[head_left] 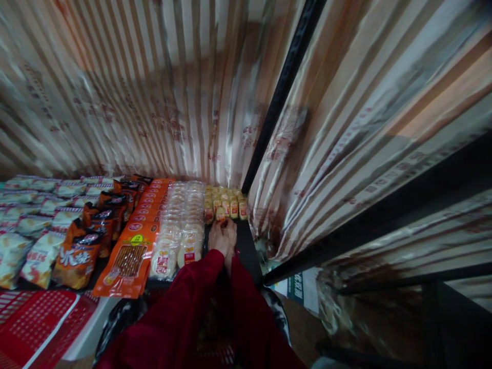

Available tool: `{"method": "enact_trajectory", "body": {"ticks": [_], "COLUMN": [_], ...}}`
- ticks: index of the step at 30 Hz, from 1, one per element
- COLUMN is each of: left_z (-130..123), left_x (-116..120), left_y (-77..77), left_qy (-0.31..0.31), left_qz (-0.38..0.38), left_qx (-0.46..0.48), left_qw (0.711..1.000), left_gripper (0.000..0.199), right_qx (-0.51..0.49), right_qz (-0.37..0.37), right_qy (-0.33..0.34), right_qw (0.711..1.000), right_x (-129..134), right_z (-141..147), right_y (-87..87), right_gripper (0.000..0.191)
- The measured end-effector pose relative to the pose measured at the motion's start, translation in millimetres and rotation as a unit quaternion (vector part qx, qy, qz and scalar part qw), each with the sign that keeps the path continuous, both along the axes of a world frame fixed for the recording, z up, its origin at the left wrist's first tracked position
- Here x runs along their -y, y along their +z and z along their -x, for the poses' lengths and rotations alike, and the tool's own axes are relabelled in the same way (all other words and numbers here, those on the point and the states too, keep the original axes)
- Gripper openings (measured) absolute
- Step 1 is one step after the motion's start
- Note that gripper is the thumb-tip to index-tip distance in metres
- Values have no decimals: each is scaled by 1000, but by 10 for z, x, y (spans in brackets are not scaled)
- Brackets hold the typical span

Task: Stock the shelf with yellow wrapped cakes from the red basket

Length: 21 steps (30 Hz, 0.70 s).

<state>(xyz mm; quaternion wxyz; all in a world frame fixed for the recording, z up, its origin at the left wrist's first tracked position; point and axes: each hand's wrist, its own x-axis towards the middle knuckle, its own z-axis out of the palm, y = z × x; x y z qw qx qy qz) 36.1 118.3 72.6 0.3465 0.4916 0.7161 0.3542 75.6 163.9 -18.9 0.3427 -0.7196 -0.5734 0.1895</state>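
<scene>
My left hand (218, 240) and my right hand (230, 233) are close together at the right end of a dark shelf (246, 246). Their closed fingertips meet at a small yellow snack packet (220, 213) with a red-orange label, at the front of a block of matching packets (233, 206). Part of the grip is hidden behind the hands. Just left of them lie rows of round white crackers in clear wrappers (189, 248) with red labels. Both arms wear dark red sleeves.
Orange flat snack packs (128, 259), orange-brown bags (77, 253) and white snack bags (43, 259) fill the shelf leftward. A red basket (34, 323) stands below. A black post (282, 97) and printed plastic sheeting (184, 102) border the back and right.
</scene>
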Motion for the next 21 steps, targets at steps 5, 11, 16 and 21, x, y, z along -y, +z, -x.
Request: {"method": "enact_trajectory", "body": {"ticks": [5, 11, 16, 21], "left_z": [24, 67, 12, -110], "left_x": [-57, -119, -92, -56], "left_y": [-33, -217, -117, 42], "left_qy": [5, 5, 1, 33], "left_qz": [-12, -2, -6, -8], "left_qx": [-3, -10, -18, -42], "left_qw": [1000, 1000, 1000, 999], "left_gripper": [44, 42, 42, 48], "right_qx": [-25, -52, -68, -78], "right_qz": [-13, -34, -34, -18], "right_qy": [11, 41, 57, 60], "right_qw": [1000, 997, 996, 995], "right_x": [-11, 44, 61, 76], "right_z": [27, 39, 28, 36], "right_y": [-7, 2, 42, 48], "right_gripper": [38, 38, 33, 35]}}
